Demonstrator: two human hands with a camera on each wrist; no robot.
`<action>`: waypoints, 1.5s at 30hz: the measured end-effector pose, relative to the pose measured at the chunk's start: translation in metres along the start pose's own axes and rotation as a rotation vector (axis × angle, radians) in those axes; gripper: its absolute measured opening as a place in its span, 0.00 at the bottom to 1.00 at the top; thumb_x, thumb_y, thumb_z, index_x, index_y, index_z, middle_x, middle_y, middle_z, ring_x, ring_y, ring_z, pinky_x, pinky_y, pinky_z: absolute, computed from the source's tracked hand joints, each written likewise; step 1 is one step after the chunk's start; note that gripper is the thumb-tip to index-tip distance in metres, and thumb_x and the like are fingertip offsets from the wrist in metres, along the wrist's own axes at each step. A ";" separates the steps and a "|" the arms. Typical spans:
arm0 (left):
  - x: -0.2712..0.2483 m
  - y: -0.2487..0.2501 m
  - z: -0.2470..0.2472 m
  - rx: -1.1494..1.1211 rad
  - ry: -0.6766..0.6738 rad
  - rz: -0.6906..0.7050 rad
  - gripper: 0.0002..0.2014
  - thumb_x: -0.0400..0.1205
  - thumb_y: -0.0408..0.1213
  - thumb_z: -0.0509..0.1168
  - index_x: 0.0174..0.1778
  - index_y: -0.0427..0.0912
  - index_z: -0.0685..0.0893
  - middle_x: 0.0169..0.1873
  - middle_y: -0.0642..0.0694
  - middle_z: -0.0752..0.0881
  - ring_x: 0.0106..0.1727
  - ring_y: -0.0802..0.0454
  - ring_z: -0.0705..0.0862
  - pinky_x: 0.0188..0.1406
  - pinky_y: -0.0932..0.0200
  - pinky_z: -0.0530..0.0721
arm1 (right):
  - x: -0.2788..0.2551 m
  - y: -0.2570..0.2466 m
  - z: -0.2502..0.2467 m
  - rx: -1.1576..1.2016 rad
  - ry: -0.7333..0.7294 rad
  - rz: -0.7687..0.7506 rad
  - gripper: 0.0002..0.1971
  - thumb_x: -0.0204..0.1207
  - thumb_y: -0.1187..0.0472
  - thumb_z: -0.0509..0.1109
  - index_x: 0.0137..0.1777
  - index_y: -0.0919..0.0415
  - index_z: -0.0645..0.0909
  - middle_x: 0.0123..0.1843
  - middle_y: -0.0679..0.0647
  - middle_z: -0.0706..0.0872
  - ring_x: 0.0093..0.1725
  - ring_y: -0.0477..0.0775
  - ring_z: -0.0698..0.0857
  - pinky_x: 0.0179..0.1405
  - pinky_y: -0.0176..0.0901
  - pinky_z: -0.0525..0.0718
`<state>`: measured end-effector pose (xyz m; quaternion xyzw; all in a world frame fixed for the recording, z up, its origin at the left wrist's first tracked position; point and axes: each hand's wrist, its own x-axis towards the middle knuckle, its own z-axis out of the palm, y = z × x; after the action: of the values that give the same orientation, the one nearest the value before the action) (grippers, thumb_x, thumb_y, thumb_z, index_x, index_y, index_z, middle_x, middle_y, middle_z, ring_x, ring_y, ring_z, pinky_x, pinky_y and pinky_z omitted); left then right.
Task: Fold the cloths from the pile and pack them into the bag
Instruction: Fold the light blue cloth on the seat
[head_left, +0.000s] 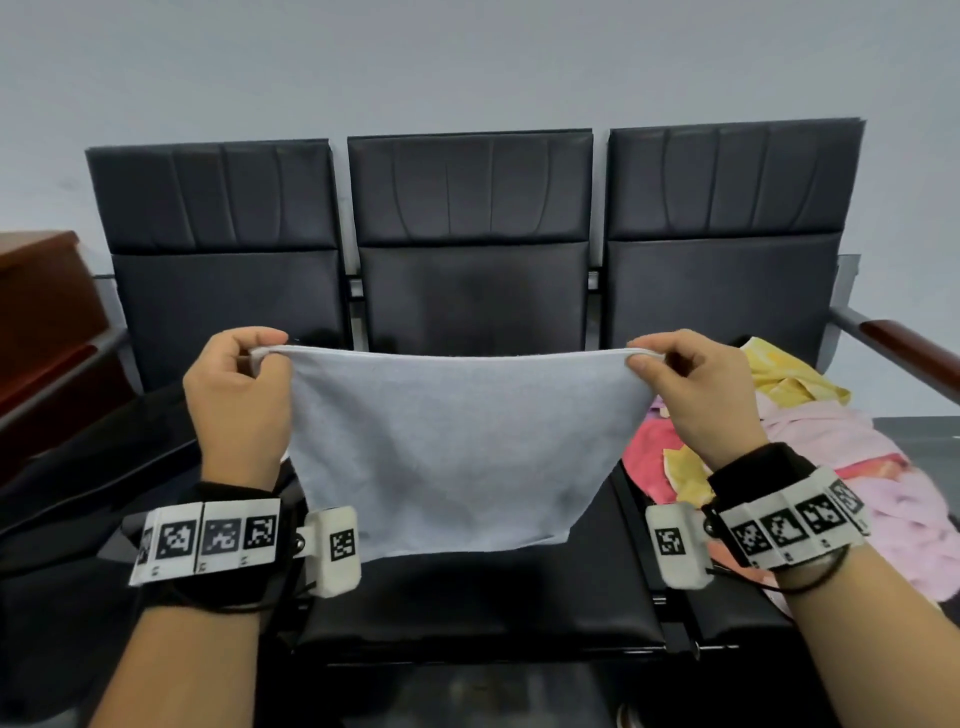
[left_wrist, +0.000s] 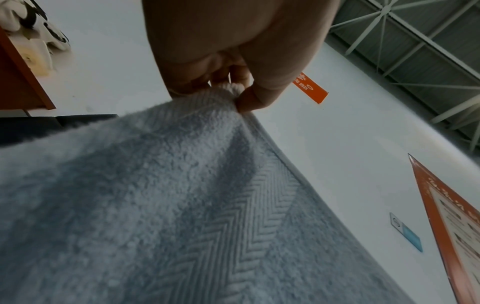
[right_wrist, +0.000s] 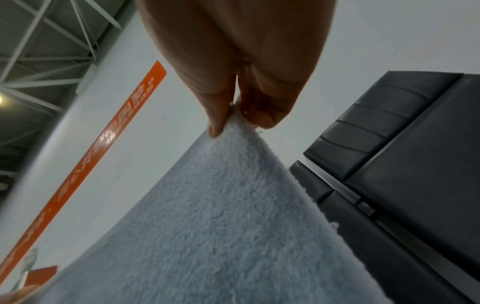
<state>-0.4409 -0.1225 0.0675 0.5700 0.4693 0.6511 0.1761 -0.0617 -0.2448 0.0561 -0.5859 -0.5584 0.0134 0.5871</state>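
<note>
Grip: While each pinches a top corner, left hand (head_left: 236, 400) and right hand (head_left: 696, 392) hold the pale grey terry towel (head_left: 447, 441) taut.
Advice: match corners, fold evenly.

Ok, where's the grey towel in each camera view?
Head: towel centre, hanging between left hand and right hand.
Left wrist: fills lower left.
Right wrist: lower centre.
Shared landmark: black seats.
</note>
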 end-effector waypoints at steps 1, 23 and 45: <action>0.000 0.003 -0.001 -0.012 0.009 0.009 0.12 0.75 0.29 0.60 0.47 0.44 0.87 0.39 0.53 0.86 0.34 0.63 0.80 0.36 0.73 0.77 | 0.000 -0.003 -0.002 0.018 -0.001 0.005 0.08 0.76 0.63 0.76 0.45 0.46 0.87 0.42 0.41 0.89 0.42 0.37 0.85 0.40 0.24 0.79; 0.021 -0.042 0.031 -0.031 -0.148 -0.056 0.08 0.80 0.29 0.66 0.47 0.44 0.88 0.44 0.41 0.90 0.49 0.41 0.89 0.53 0.46 0.88 | 0.017 0.014 0.024 0.164 0.025 0.108 0.10 0.80 0.61 0.67 0.44 0.44 0.84 0.50 0.45 0.91 0.53 0.47 0.88 0.54 0.40 0.84; -0.081 -0.163 -0.008 0.318 -0.888 -0.555 0.09 0.73 0.18 0.67 0.32 0.34 0.87 0.22 0.48 0.82 0.28 0.51 0.75 0.25 0.63 0.71 | -0.113 0.111 0.024 0.042 -0.610 0.662 0.06 0.81 0.67 0.70 0.42 0.64 0.83 0.28 0.51 0.82 0.28 0.46 0.77 0.25 0.36 0.76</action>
<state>-0.4743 -0.1068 -0.1112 0.6644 0.5753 0.1979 0.4341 -0.0496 -0.2697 -0.1016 -0.6902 -0.4879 0.3840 0.3716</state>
